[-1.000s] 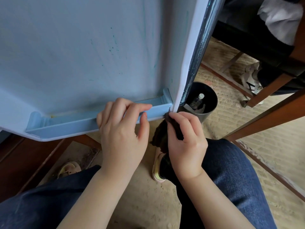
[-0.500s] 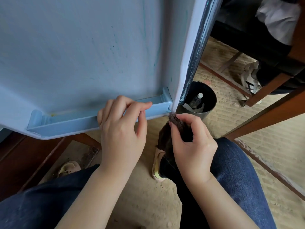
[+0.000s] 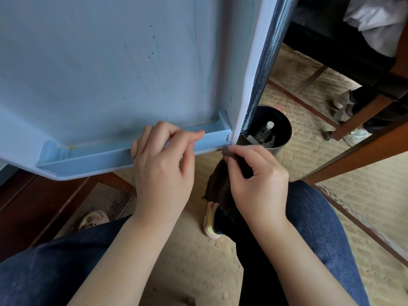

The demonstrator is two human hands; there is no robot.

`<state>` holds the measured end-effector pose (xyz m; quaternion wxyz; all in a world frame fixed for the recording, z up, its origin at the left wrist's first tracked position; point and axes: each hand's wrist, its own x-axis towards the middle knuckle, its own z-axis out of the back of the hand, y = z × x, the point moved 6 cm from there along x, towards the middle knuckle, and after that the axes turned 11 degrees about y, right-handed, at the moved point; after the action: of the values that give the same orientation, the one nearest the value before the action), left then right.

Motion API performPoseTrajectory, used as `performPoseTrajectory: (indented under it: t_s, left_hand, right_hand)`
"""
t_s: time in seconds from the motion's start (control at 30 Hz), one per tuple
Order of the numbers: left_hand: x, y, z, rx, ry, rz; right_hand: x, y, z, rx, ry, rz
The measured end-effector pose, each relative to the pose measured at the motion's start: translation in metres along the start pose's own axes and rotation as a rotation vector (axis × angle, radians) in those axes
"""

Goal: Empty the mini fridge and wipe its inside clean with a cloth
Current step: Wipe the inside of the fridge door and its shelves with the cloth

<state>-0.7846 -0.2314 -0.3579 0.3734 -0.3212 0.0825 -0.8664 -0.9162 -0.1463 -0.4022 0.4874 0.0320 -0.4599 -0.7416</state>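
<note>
Your right hand [image 3: 258,180] has pinched the cloth [image 3: 217,186] back up against the door [image 3: 110,62] corner ahead of its fingertips, left hand [image 3: 161,164] still gripping the shelf [image 3: 88,162] beside it, so that corner's getting another pass.

Smooth matt blue plastic door liner [image 3: 110,62], fuzzy dark cloth [image 3: 217,184], rough woven floor mat [image 3: 364,195], glossy black bin [image 3: 280,129].

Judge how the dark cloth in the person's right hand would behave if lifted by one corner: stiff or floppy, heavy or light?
Probably floppy: the dark cloth hangs in loose folds below the right hand pinching it. Likely light, since a mere pinch holds it. Its fuzzy surface suggests good grip.
</note>
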Motion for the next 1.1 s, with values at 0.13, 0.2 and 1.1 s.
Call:
performPoseTrajectory:
  t_s: [0.13,0.2,1.1]
  left_hand:
    - [0.002,0.001,-0.001,-0.018,-0.002,0.003]
    - [0.002,0.001,-0.001,-0.019,0.0,0.007]
    - [-0.006,0.0,0.005,-0.032,0.019,-0.006]
  right_hand:
    - [-0.017,0.001,0.005,0.009,0.025,0.024]
    - [-0.015,0.001,0.008,0.015,-0.006,0.025]
    - [-0.008,-0.003,-0.005,0.013,0.107,0.057]
